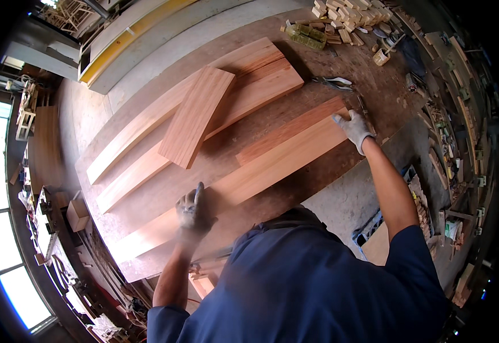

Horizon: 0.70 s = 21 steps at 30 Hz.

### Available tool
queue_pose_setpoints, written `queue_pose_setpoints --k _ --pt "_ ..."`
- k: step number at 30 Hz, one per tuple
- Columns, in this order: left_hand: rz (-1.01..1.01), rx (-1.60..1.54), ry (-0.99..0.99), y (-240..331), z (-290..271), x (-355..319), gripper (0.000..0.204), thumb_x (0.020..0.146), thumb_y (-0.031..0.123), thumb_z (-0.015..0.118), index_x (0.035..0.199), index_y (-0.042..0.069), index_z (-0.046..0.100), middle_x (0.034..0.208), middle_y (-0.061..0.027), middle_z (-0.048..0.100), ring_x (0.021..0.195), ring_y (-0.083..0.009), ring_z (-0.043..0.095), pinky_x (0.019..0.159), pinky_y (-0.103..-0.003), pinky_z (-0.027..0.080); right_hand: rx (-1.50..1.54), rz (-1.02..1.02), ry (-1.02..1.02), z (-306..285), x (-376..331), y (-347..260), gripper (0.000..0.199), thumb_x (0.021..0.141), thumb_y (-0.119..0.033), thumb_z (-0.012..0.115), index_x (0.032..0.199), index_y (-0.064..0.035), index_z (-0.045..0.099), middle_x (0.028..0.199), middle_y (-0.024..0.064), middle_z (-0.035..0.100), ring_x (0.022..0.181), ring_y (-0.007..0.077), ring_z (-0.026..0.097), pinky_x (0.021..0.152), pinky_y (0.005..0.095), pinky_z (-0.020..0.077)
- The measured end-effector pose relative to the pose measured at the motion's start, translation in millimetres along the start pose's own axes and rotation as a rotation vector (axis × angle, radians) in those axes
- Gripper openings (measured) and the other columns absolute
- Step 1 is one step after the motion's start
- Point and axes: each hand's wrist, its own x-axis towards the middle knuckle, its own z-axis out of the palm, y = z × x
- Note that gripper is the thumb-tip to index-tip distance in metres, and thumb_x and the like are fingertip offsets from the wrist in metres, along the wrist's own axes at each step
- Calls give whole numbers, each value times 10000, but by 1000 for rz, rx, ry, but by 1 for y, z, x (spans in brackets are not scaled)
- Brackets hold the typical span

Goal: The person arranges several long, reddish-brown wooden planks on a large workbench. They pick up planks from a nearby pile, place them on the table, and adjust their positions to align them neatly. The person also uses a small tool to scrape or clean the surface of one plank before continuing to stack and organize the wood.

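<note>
Long, straight, pale-tan wooden board (249, 183) lies flat on the dusty brown counter (152, 197), mid-frame. Long axis runs diagonally, lower left to right of centre, roughly parallel to the shorter reddish-brown wooden board (292, 130) along its upper edge. Left hand (193, 212), grey-gloved, sits over the board's lower-left stretch, fingers apart, thumb out — can't tell if it presses down. Right hand (352, 128), also grey-gloved, has fingers spread over the right end; thumb's grip can't be made out. Looks stiff, fairly heavy, not fragile; dusty face might slide under gloves — best held across its width, near both ends. Short, reddish wooden plank (198, 117) lies upper centre, angled more steeply.
</note>
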Motion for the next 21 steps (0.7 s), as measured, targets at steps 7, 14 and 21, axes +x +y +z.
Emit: queue_pose_setpoints --k 7,14,21 --pt "31 -18 37 -13 1 -4 1293 606 273 1032 1669 51 330 1493 -186 561 1351 -388 519 1150 -549 393 -31 56 -38 1 -20 -18 1015 970 -595 753 1600 121 403 1629 297 496 1528 375 478 1243 415 401" --pt "-28 -21 9 -14 -3 -10 1253 611 258 1020 1656 49 361 1467 -182 579 1320 -401 537 1146 -554 390 -127 -49 1 17 -7 -8 891 960 -650 718 1458 74 570 1462 316 637 1381 428 610 1137 466 482" --pt "-18 -15 34 -12 -4 -9 1247 608 257 1018 1652 46 369 1476 -192 566 1336 -409 524 1173 -572 375 -112 -70 119 34 18 30 817 983 -714 637 1284 44 693 1235 361 709 1212 493 679 996 523 533"
